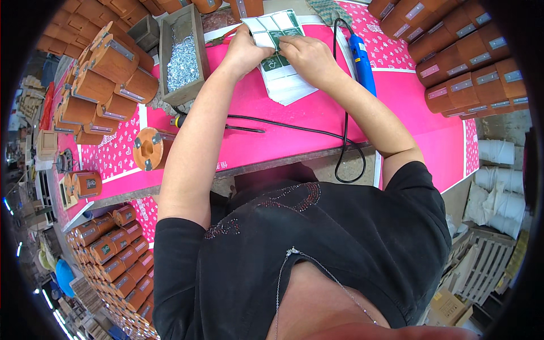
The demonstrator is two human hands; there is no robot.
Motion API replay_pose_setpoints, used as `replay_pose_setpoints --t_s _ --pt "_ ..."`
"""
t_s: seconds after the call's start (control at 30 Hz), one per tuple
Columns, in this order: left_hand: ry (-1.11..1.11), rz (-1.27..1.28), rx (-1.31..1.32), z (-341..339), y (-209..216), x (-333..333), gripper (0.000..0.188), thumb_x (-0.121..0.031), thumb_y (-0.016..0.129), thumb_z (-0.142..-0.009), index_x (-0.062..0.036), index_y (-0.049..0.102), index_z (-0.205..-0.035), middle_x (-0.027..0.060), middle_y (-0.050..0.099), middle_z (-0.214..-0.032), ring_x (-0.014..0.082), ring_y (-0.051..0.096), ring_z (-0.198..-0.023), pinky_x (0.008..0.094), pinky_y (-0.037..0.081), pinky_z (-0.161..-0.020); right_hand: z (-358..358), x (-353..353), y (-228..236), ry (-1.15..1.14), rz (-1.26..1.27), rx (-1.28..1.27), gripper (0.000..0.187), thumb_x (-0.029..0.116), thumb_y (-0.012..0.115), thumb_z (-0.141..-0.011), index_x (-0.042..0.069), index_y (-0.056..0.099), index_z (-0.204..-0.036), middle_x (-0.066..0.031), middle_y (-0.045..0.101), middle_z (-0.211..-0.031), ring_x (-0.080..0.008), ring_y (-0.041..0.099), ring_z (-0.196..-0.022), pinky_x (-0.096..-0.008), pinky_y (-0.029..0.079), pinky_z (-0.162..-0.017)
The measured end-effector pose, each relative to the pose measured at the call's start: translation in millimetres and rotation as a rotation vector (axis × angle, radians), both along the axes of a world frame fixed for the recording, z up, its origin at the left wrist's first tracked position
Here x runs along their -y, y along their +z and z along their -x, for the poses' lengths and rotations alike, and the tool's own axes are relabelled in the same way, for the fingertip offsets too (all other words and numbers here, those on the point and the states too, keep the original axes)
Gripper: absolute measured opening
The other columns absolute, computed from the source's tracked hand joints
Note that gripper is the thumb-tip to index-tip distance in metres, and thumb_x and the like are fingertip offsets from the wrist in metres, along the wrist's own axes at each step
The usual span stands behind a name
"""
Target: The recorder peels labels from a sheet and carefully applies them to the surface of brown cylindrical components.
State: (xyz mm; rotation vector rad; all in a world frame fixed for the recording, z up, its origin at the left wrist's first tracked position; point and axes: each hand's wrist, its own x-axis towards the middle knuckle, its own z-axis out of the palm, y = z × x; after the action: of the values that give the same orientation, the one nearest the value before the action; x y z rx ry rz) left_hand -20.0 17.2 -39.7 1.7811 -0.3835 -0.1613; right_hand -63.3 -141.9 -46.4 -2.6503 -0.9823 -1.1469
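Note:
A green-and-white label sheet (269,24) is between my hands at the far middle of the bench. My left hand (245,54) grips its near left edge, fingers closed and partly hidden. My right hand (307,58) pinches at the sheet's right side, its fingertips bent down onto the green part. Whether a single label is lifted there I cannot tell. Beneath the hands lies a fanned stack of white and green sheets (286,86) on the pink bench cover. Just right of the stack is a blue electric screwdriver (362,63) with a black cord.
A wooden box of small shiny metal parts (184,63) sits left of my hands, near red-handled pliers (220,39). Brown round wooden pieces with metal plates are stacked left (110,62) and right (464,51). One brown piece (150,148) stands near my left forearm. The cord (294,126) crosses the bench.

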Motion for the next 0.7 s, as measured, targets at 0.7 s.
replay_pose_setpoints --t_s 0.7 --pt "0.081 -0.227 0.238 -2 -6 2 0.045 -0.002 0.065 -0.067 0.0018 0.044 -0.107 0.0115 0.058 -0.101 0.0185 0.056 -0.095 0.0289 0.045 -0.08 13 -11 1 -0.144 -0.112 -0.145 0.005 0.009 0.053 -0.07 0.005 0.052 -0.074 -0.0088 0.052 -0.075 -0.0259 0.056 -0.07 -0.035 0.048 -0.055"
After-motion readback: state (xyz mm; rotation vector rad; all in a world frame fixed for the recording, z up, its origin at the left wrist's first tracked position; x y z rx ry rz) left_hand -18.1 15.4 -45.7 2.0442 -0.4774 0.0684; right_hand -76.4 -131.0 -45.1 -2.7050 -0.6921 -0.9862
